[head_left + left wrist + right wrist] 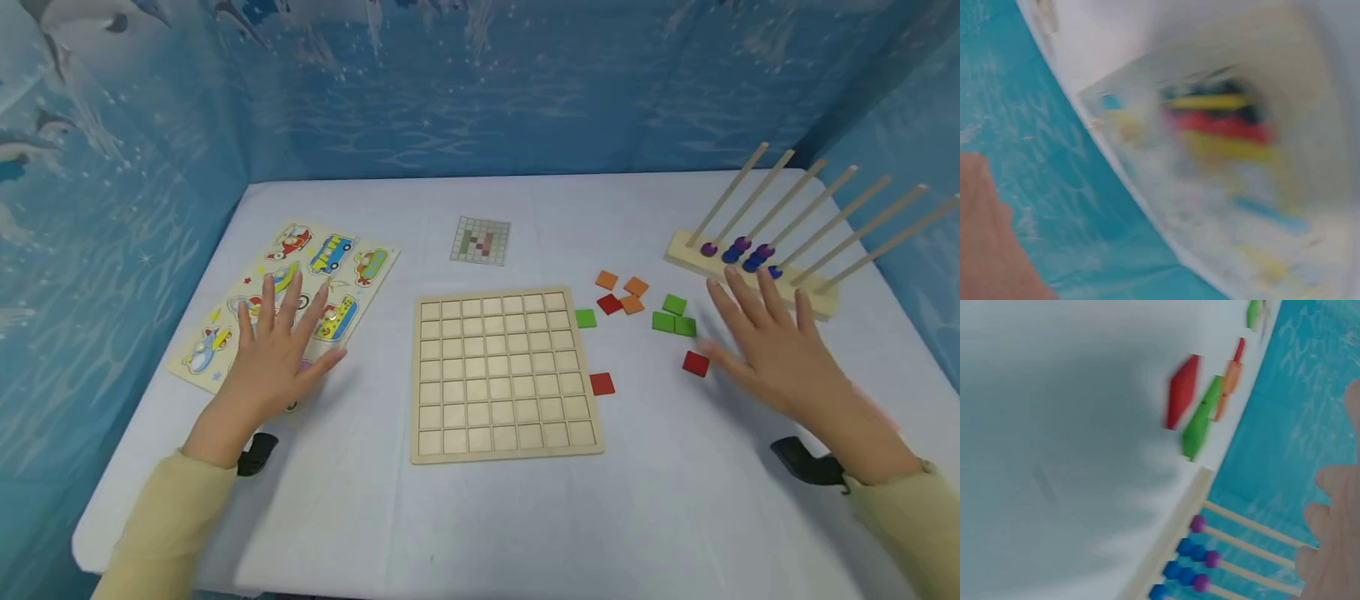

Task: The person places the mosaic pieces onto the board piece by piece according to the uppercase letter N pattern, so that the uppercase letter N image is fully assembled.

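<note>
Tiles (663,322) number ten (four green, three red, three orange).

"And on the left of the desk (322,525)?"

"Lying flat, set at a slant: a pale puzzle board (360,302), bearing bright vehicle pictures (335,318)."

"Over on the right?"

"Standing diagonally: a wooden rack (697,257) with 7 pegs (727,195), purple and blue beads (752,263) low on some. Lying flat, nearer the front: 1 red tile (696,363)."
</note>
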Demonstrator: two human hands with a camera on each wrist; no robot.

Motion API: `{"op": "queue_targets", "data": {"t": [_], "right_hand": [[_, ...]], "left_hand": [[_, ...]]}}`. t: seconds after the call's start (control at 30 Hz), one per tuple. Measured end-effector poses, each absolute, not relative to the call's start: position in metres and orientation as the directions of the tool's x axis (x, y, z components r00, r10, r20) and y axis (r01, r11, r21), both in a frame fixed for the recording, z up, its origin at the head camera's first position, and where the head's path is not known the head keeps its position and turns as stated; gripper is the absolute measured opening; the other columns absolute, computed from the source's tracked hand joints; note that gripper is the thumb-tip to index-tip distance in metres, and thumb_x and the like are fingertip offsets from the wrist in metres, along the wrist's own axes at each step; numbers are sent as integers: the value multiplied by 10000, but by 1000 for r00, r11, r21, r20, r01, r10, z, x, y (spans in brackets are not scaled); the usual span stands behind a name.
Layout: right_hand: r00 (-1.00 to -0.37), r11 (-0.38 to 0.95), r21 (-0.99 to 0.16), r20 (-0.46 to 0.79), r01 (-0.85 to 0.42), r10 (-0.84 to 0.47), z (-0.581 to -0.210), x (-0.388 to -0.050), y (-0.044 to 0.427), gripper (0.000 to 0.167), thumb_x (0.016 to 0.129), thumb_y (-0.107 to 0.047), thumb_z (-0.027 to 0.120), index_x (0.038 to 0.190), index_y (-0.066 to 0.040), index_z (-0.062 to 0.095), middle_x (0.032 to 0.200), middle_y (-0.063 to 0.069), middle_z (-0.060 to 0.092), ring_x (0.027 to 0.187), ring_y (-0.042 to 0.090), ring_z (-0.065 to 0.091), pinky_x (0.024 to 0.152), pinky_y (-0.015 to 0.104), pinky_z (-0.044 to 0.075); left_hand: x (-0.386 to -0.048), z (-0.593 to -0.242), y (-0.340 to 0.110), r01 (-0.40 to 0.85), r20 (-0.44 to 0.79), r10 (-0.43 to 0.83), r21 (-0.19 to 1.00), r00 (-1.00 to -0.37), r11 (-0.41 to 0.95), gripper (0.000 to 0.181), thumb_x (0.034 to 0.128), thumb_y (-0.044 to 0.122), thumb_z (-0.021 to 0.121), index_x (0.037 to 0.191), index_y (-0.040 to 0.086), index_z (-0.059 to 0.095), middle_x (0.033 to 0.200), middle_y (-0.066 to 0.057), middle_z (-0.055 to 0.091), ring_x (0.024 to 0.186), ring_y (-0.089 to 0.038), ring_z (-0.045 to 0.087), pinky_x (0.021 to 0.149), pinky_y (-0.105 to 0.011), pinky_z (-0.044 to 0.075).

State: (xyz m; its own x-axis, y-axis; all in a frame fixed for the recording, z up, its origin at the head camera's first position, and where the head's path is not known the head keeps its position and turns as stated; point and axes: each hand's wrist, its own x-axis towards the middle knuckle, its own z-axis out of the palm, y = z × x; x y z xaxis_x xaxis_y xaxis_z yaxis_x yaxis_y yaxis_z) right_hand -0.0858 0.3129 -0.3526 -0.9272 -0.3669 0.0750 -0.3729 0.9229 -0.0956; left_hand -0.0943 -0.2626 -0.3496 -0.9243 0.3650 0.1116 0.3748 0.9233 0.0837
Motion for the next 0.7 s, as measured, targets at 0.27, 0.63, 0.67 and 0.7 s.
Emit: {"op": "queue_targets", "data": {"t": [0.27,0.63,0.67,0.7], "right_hand": [[-888,861,-231,199,-453,-414,-298,-96,291,682,871,-205,669,1451,-76,334,1428,214,339,1284,416,307,1008,603,215],[-928,693,-619,211,-369,-306,-354,-121,232,322,866,-76,675,1181,-21,636,1144,150,616,849,265,616,695,215,492],[-934,669,-655,195,-351,-299,-360,-123,228,313,866,-68,673,1173,-16,640,1123,151,624,842,258,616,683,165,468],[-937,638,-692,185,-339,-298,-366,-124,225,308,869,-52,665,1170,4,636,1106,163,628,830,263,621,669,141,451]], "left_hand": [[-99,-296,-243,432,25,442,270,-897,860,912,875,474,607,1517,202,19,1551,-16,-111,1385,-267,-131,1050,-569,-55],[-87,-358,-201,246,-76,595,863,-800,441,980,802,123,753,1514,227,89,1551,5,100,1383,-163,144,1082,-460,161],[-86,-360,-196,247,-73,606,869,-792,428,986,794,91,754,1515,185,89,1552,-11,91,1387,-174,131,1083,-463,155],[-87,-364,-194,258,-66,616,869,-785,422,992,791,98,759,1515,183,86,1552,7,81,1387,-158,117,1085,-451,155]]}}
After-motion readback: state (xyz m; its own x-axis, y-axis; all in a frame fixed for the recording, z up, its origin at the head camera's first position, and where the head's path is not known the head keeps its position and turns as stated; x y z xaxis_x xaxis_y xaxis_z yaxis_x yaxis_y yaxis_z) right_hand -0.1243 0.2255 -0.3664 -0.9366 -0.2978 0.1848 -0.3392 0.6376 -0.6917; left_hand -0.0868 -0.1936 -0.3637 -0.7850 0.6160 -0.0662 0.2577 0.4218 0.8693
